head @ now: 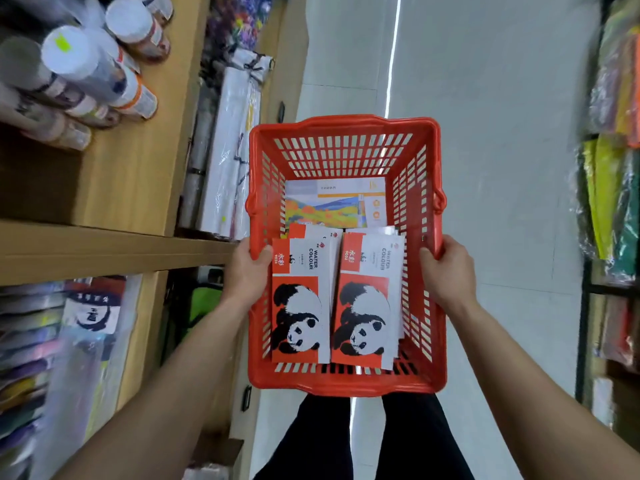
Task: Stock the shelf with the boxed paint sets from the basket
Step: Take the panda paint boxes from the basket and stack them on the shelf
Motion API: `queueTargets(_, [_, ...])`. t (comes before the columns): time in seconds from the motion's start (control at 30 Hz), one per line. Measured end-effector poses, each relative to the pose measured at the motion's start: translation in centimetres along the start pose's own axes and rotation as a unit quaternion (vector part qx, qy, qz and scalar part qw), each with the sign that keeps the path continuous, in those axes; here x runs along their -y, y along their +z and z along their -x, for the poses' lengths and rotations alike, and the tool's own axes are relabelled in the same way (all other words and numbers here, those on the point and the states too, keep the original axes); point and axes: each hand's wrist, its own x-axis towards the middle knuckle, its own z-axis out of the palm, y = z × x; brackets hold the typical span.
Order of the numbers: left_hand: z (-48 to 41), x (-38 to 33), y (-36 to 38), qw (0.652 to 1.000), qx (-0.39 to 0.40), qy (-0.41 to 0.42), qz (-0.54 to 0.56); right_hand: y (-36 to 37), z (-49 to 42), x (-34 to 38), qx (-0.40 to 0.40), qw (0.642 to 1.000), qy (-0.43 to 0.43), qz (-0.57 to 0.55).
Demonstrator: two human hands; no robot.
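Fingers (426, 255) gripping basket (346, 384), paint sets (299, 303) inside

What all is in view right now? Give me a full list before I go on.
basket: one, red, held over the aisle floor, centre
panda boxes: two stacks side by side, red and white, near end of basket; exact count hidden
landscape box: one visible, white with orange, far end of basket
shelf: wooden, left side
tubes: several, white-capped, lying on the upper shelf, blurred
wrapped rolls: a few, white, in clear plastic, standing beside the shelf
coloured packs: many, yellow, green, orange, rack at right
floor: pale grey tiles
legs: two, black trousers, below basket
left hand: grips basket's left rim
right hand: grips basket's right rim
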Motion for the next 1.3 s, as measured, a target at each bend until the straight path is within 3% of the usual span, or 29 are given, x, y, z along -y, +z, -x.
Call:
queueTargets(0.1, [1.7,0.7,0.2,0.998,-0.025,0.030,-0.057,-0.8,1.4,-0.3,0.020,1.000,0.013,-0.005])
queueTargets(0.2, [4.9,0.8,0.8,0.972,-0.111,0.156,-0.134,-1.8,4.7,-0.7,-0.056,0.997,-0.034,0.028])
queueTargets(0.27, [6.8,0.9,2.0,0.955,-0.099,0.228,-0.163,-1.7,7.0,-1.2,-0.082,0.993,-0.081,0.033])
queueTargets(0.3, [7.6,1.2,3.0,0.955,-0.055,0.244,-0.162,-1.3,8.0,-1.4,-0.053,0.995,-0.085,0.021])
queueTargets(0.37, [8.7,1.3,5.2,0.971,0.059,0.204,-0.113,0.2,9.1,-1.7,0.049,0.996,-0.068,-0.004])
queueTargets(0.43, [8.5,1.3,7.1,0.980,0.102,0.150,-0.079,1.9,9.1,-1.8,0.095,0.994,-0.055,-0.002])
queueTargets(0.6, [6.6,1.6,8.2,0.973,0.108,0.159,-0.125,4.0,7.9,-1.9,0.106,0.993,0.004,-0.053])
queueTargets(0.83, [5.2,2.0,7.0,0.958,0.192,0.159,-0.139,5.0,7.7,-3.1,0.108,0.984,0.045,-0.130])
queueTargets(0.93, [5.5,2.2,7.4,0.960,0.182,0.157,-0.141,5.4,7.6,-3.1,0.101,0.980,0.073,-0.157])
queueTargets(1.1, [6.8,2.5,8.5,0.963,0.093,0.194,-0.162,6.5,7.2,-3.7,0.112,0.976,0.062,-0.175])
queueTargets(1.2, [7.3,2.6,9.2,0.950,0.100,0.207,-0.212,6.3,7.4,-3.3,0.115,0.974,0.063,-0.185])
queueTargets(1.3, [7.2,2.4,9.7,0.951,0.116,0.157,-0.242,6.5,7.1,-3.9,0.117,0.971,0.066,-0.196])
